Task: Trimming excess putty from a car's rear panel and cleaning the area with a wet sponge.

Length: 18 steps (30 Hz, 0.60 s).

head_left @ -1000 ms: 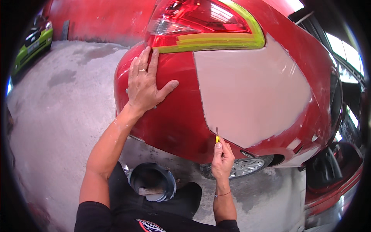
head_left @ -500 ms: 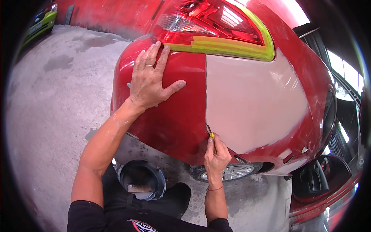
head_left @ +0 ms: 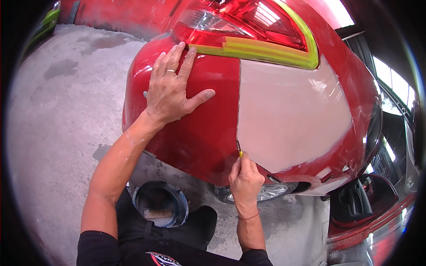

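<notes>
My left hand point(head_left: 170, 95) lies flat on the glossy red bumper point(head_left: 204, 146) of a car, fingers spread, fingertips just below the tail light point(head_left: 253, 22). My right hand point(head_left: 246, 181) is closed around a cutter knife point(head_left: 240, 153) with a yellow handle and a thin dark blade. The blade tip sits at the narrow vertical seam between the bumper and the side panel point(head_left: 293, 115), which carries a smooth pale beige patch. Most of the knife's handle is hidden by my fingers. Layers of yellow-green masking tape point(head_left: 273, 55) border the tail light's lower and right edges.
Below the bumper, a dark bucket point(head_left: 182, 199) holding a pale block point(head_left: 157, 213) stands by my legs. The car's wheel point(head_left: 271, 191) is under the side panel. A green car point(head_left: 42, 27) is at the far left, near a red wall point(head_left: 120, 17); an open red door point(head_left: 355, 201) is at the right.
The view has shifted slightly. My right hand has turned and dropped a little, covering more of the knife's handle, with the blade still at the seam. My left hand keeps its place.
</notes>
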Tool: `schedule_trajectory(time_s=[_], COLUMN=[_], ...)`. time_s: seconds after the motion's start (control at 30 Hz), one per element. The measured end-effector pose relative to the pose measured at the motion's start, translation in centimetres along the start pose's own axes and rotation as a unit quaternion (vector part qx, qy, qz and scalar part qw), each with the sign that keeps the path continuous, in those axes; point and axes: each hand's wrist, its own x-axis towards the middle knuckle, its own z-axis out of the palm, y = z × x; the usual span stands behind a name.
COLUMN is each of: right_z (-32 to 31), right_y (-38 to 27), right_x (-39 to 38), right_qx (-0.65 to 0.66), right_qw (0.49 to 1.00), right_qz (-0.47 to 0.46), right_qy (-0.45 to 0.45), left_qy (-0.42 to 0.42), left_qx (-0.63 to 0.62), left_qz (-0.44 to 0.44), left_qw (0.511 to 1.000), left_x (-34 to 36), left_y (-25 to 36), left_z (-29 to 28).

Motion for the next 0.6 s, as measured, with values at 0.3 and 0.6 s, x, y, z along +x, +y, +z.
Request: schedule_trajectory(time_s=[0.3, 0.6], right_z=[-0.4, -0.9], right_y=[-0.2, 1.8], right_x=[0.4, 1.0], right_qx=[0.065, 0.133], right_qw=[0.996, 0.983], right_qz=[0.062, 0.103], right_qy=[-0.008, -0.077], left_qy=[0.005, 0.005], left_qx=[-0.015, -0.015], left_qz=[-0.004, -0.007], left_qw=[1.000, 1.000], left_x=[0.0, 0.0], left_y=[-0.1, -0.1], left_z=[-0.1, 0.0])
